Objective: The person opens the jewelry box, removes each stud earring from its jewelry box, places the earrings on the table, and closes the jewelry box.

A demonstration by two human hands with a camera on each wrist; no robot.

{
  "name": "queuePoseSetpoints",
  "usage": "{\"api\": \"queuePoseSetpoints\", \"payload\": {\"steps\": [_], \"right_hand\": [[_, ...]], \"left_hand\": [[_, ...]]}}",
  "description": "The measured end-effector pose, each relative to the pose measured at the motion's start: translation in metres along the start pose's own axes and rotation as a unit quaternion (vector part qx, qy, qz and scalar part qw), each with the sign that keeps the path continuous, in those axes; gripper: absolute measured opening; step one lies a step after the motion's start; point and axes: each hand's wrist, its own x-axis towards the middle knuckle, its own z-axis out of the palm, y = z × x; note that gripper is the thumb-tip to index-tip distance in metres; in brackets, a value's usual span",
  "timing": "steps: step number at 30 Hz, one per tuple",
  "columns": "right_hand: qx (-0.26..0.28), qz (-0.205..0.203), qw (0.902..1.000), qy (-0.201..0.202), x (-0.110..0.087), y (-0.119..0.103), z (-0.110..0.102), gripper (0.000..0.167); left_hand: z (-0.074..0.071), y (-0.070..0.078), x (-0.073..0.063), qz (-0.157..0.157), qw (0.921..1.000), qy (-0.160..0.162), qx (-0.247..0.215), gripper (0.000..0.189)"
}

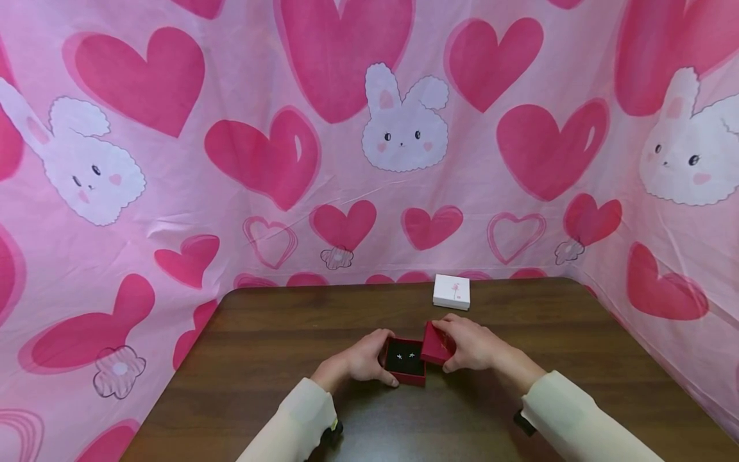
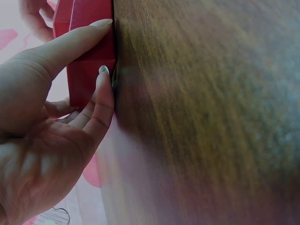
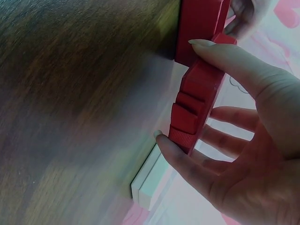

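Note:
A small red jewelry box (image 1: 406,380) sits on the table, its black lining (image 1: 404,366) facing up. Two tiny silvery star-shaped earrings (image 1: 412,355) show on that lining. My left hand (image 1: 365,357) grips the box from its left side, thumb along the front and fingers behind; the left wrist view shows the thumb and a fingertip against the red walls (image 2: 89,77). My right hand (image 1: 470,341) holds the red lid (image 1: 434,346), tilted, at the box's right edge. In the right wrist view, a ribbon bow (image 3: 185,115) shows on the lid between thumb and fingers.
A white box (image 1: 451,292) with a pink flower print lies near the table's back edge, beyond my right hand. The brown wooden table (image 1: 277,359) is bordered by a pink cloth backdrop (image 1: 346,186) with hearts and rabbits at the back and sides.

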Motion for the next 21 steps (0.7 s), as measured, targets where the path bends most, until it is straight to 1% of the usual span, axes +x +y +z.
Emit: {"api": "queuePoseSetpoints", "payload": {"steps": [10, 21], "right_hand": [[0.000, 0.004, 1.0000, 0.007, 0.0025, 0.0049, 0.0004, 0.091], [-0.018, 0.000, 0.9996, 0.020, 0.0047, 0.0089, -0.0012, 0.091]], "left_hand": [[0.0002, -0.0009, 0.0001, 0.003, 1.0000, -0.001, 0.002, 0.080], [-0.0001, -0.0001, 0.0002, 0.006, 1.0000, 0.003, -0.006, 0.079]]}}
